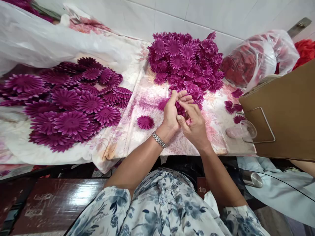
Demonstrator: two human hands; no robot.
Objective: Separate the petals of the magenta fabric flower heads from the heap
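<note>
Nearest, a wristwatch (159, 140) sits on the left wrist. Left hand (172, 113) and right hand (194, 126) meet at centre over the floral cloth (137, 137), fingers of both closed on one purple flower piece (180, 109) pinched between them, just above the cloth. One single flower (145, 122) lies loose at 9 o'clock, near the hands. Further at 9 o'clock, a wide spread of large petal discs (71, 105). At 12 o'clock, a big heap of small flowers (184, 62), touching the fingertips' side. Stray petals (231, 106) and a cardboard box (285, 111) at 3 o'clock, a bag of red pieces (248, 62) at 2 o'clock. Judgement: mid-batch, with plenty of loose stock left; cannot tell which heap is finished.
</note>
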